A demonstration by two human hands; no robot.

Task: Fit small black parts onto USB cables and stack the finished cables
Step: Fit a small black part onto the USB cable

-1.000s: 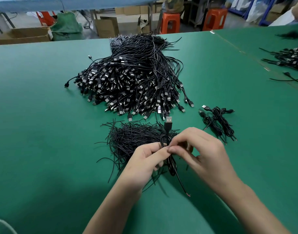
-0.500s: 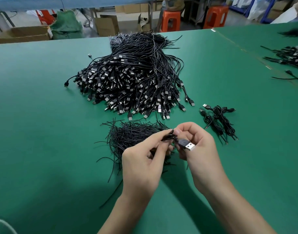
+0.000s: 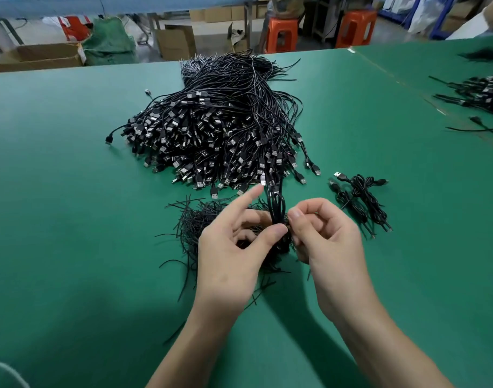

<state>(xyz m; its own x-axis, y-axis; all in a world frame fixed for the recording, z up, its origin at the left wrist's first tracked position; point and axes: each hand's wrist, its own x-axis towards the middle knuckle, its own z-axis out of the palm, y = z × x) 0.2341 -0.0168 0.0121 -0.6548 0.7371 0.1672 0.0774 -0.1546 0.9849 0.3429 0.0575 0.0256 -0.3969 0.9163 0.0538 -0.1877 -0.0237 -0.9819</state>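
Note:
My left hand (image 3: pixel 234 247) pinches a folded black USB cable (image 3: pixel 276 204) between thumb and fingers, with the index finger pointing up. The cable bundle stands upright between both hands, its plug end near the big pile. My right hand (image 3: pixel 326 233) has curled fingers touching the bundle's lower part, where a thin black tie seems to wrap it. Under the hands lies a heap of thin black ties (image 3: pixel 206 222). A large pile of loose USB cables (image 3: pixel 211 135) sits behind. A few bundled cables (image 3: pixel 360 203) lie to the right.
The green table (image 3: pixel 71 219) stretches wide on the left and near side. More cables (image 3: pixel 480 93) lie on the far right. Orange stools (image 3: pixel 281 35) and cardboard boxes (image 3: pixel 35 56) stand beyond the table's far edge.
The cable bundle has turned upright, plug end now pointing away. My left index finger has lifted off, and my right hand has shifted from the plug to the bundle's lower part.

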